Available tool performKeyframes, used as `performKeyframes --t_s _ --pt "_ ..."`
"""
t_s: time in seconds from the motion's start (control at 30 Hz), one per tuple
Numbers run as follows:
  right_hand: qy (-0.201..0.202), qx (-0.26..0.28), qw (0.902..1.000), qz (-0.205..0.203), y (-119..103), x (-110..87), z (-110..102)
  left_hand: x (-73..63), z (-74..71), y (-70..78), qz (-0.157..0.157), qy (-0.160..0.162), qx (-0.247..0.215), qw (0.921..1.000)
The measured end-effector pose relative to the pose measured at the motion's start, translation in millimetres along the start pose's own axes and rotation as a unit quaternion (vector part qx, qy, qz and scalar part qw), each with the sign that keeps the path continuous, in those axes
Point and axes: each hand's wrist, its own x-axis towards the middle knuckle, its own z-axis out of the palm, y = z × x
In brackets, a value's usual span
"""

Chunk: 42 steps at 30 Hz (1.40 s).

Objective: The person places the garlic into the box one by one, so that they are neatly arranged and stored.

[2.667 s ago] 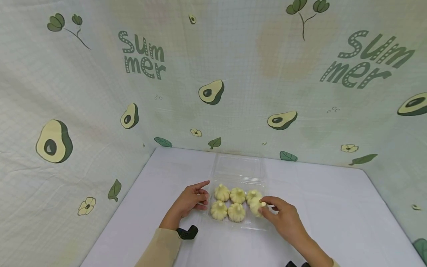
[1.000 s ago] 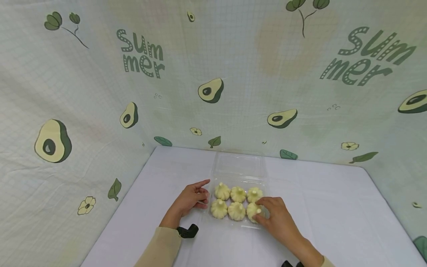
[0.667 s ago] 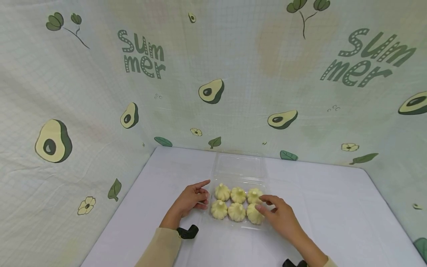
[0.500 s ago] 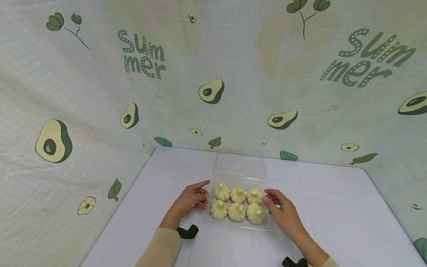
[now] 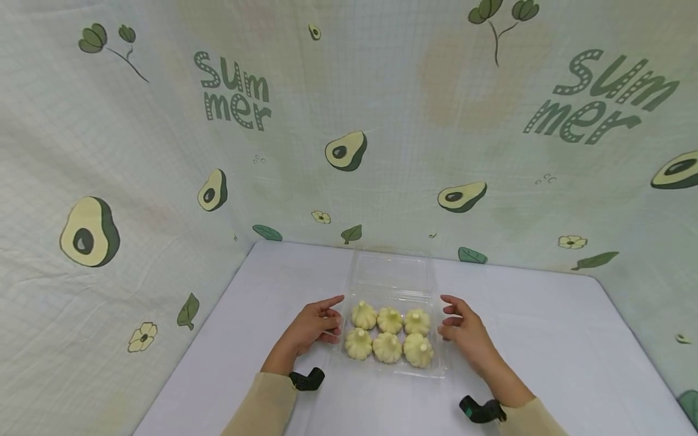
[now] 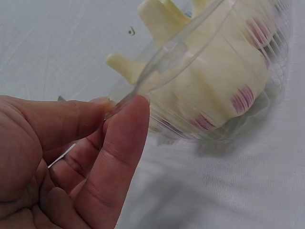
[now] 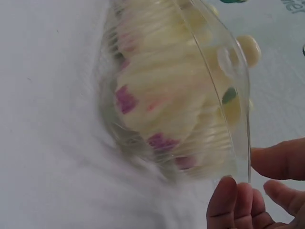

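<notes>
A clear plastic clamshell container (image 5: 392,369) lies on the table with its lid (image 5: 391,270) folded back, away from me. Several garlic bulbs (image 5: 387,347) sit in it in two rows, stems up; the wrist views show purple patches on their sides. My left hand (image 5: 313,327) pinches the container's left rim between thumb (image 6: 71,123) and index finger (image 6: 121,152). At the right side, my right hand (image 5: 467,334) has its thumb (image 7: 279,160) against the rim and its fingertips (image 7: 224,191) on the outer side, with the rim between them.
A white cloth covers the table (image 5: 545,339). Behind it and at both sides hangs a pale curtain (image 5: 392,79) printed with avocados, leaves and lettering. A black wrist camera sits on each wrist, the left camera (image 5: 308,379) and the right camera (image 5: 481,410).
My right hand set a garlic bulb down in the front right spot, let go of it and moved right to the container's rim. My left hand stayed at the left rim.
</notes>
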Motion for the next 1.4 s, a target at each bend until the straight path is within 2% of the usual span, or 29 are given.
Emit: performKeyframes --t_s 0.2,0.37,0.67,0.73,1.13,1.4 --pt "-0.075 0.068 0.9943 0.031 5 13.6 -9 0.3 -0.3 1.0 -0.003 0.002 0.003 1.0000" --pt "-0.136 0.112 0.9836 0.038 14 24.4 -16 0.0 0.5 1.2 -0.001 0.002 0.001 1.0000" --pt "-0.211 0.162 0.9629 0.046 25 39.1 -25 -0.2 1.1 1.3 -0.002 -0.003 -0.009 1.0000" --pt "-0.217 0.170 0.9604 0.042 27 40.4 -25 0.0 1.3 1.4 -0.005 -0.003 -0.011 0.9999" --pt "-0.215 0.179 0.9598 0.020 34 40.0 -26 -1.6 1.0 1.1 0.000 -0.002 -0.014 0.9999" --pt "-0.200 0.169 0.9652 0.001 37 38.9 -26 -2.3 1.5 1.0 -0.009 0.005 -0.015 0.9998"
